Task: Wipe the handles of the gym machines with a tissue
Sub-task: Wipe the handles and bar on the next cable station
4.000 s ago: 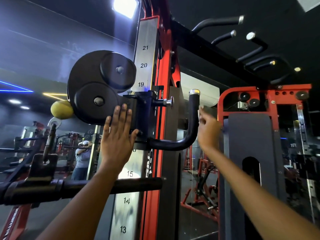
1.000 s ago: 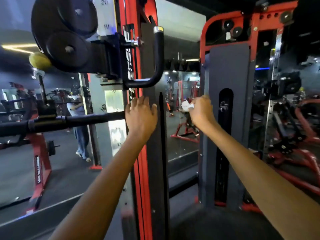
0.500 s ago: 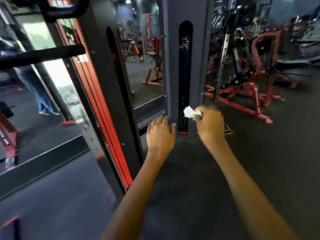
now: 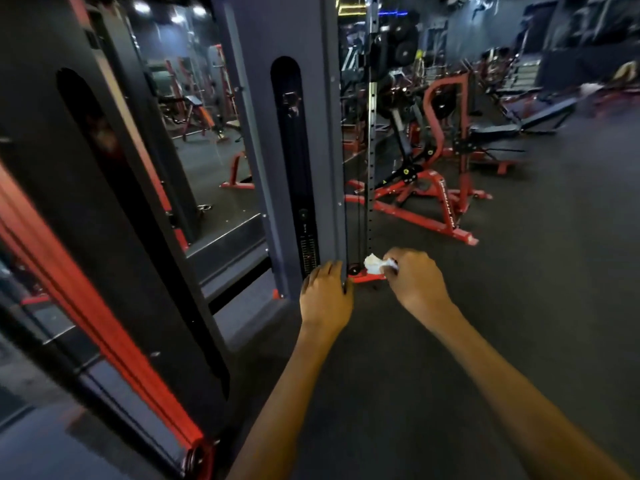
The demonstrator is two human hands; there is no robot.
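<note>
Wiping nothing useful is the main risk here, tbh: no handle can be made out anywhere close to the hands, so the tissue (image 4: pixel 375 264) could easily get dragged over the red base bracket (image 4: pixel 367 278) or the floor and be too grubby for the next grip. It could also get snagged on the cables (image 4: pixel 353 202) and small pulley wheel (image 4: pixel 354 270) just left of it, since it's only lightly held.

The crumpled white tissue is pinched at the fingertips of the right hand (image 4: pixel 415 282), fingers curled around it, poking out to the left toward the left hand. The left hand (image 4: pixel 325 299) is kept fairly open, fingers loosely bent, nothing gripped; its fingertips look to be resting at the lower edge of the grey weight-stack column (image 4: pixel 325 133), though actual contact can't be told for sure.
</note>
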